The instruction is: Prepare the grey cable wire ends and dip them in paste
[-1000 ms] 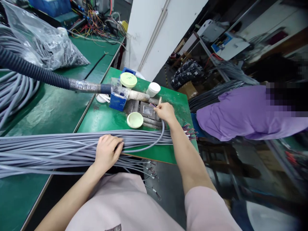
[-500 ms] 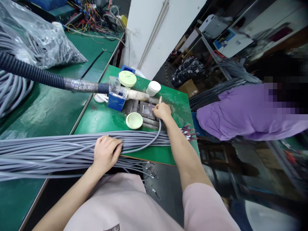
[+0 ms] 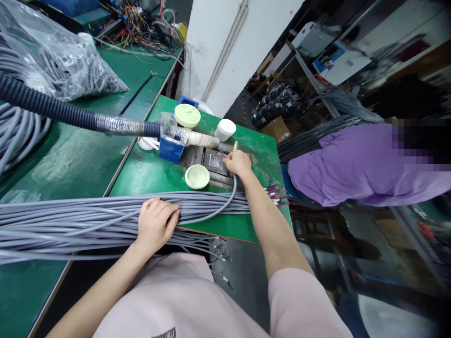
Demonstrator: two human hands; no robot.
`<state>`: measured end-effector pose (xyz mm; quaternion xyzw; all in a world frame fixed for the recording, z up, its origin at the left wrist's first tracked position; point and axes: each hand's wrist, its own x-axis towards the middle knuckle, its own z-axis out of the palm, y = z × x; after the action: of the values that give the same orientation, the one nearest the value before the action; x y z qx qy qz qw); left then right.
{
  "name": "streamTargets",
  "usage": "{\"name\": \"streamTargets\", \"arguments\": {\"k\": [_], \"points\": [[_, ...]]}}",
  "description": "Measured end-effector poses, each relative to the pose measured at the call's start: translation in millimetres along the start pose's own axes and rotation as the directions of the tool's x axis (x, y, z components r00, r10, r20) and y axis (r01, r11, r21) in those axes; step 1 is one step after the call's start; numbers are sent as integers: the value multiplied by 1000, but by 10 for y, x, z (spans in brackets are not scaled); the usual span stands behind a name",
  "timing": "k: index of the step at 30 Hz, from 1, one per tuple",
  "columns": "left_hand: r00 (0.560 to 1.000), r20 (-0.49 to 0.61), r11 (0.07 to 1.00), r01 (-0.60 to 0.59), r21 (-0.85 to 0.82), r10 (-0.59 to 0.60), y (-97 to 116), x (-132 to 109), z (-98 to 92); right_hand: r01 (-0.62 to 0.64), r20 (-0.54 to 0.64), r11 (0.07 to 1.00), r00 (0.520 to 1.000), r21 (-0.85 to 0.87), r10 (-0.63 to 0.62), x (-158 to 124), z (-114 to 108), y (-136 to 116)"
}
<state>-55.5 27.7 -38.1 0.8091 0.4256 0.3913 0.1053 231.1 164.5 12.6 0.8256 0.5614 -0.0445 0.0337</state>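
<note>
Left hand (image 3: 156, 225) on the cable bundle (image 3: 88, 220), right hand (image 3: 238, 163) at the metal jig (image 3: 214, 162).
Left fingers (image 3: 169, 211) lie together over the many-cable bundle across the lower frame, unclamped; right fingers (image 3: 228, 162) pinch one cable (image 3: 225, 202) at the jig, center. Nearby: two green lids (image 3: 196, 176), one white jar (image 3: 225, 129), one blue box (image 3: 171, 148).

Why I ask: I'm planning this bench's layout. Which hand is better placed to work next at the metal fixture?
Probably the right hand: it holds the grey cable right beside the metal fixture. The left hand lies on the cable bundle, farther from the fixture.
</note>
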Motion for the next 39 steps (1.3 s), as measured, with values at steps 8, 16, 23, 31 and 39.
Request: {"name": "streamTargets", "arguments": {"k": [8,16,23,31,39], "points": [[999,14,998,50,-45,-50,-9,4,5,11,-17,999,1000,41,-11,-7,-28,32],[960,-41,839,221,-498,-278,131,100,-30,270,-179,610,962,745,-207,-901,-351,162],[792,389,-42,420,-907,-470,569,287,341,189,-114,265,955,946,-274,-1675,-330,-172],[769,244,-73,250,-966,-591,816,374,449,113,-78,115,959,987,-272,-1884,-187,-246],[956,-159,504,-13,-864,-248,777,329,355,41,-52,-52,970,998,-237,-2168,-55,-65]]}}
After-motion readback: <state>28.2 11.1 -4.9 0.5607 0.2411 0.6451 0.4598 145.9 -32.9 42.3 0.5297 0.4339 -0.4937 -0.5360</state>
